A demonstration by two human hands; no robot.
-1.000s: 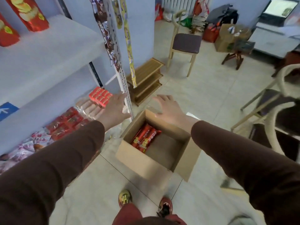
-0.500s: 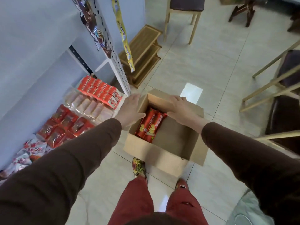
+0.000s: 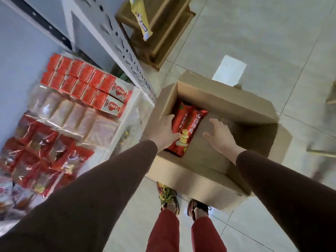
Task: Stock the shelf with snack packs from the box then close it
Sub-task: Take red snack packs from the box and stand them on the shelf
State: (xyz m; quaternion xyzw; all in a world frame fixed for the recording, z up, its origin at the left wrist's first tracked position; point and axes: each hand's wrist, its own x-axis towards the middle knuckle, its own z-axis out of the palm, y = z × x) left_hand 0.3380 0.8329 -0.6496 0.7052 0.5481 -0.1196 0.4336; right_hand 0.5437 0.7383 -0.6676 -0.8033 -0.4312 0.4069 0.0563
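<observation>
two red snack packs (image 3: pixel 188 129) are lying side by side against the left wall of an open cardboard box (image 3: pixel 227 104), which is sitting on the tiled floor at the centre of the frame. the left hand (image 3: pixel 164 132) is reaching into the box, its fingers resting flat on the left pack's edge, loosely together and not clamped. the right hand (image 3: pixel 221 135) is hovering just right of the packs over the bare box bottom, fingers spread apart and holding nothing. at the left of the frame, the bottom shelf (image 3: pixel 134 99) is carrying red cartons (image 3: pixel 85 82), clear-wrapped biscuits (image 3: pixel 72 115) and red foil bags (image 3: pixel 47 151).
</observation>
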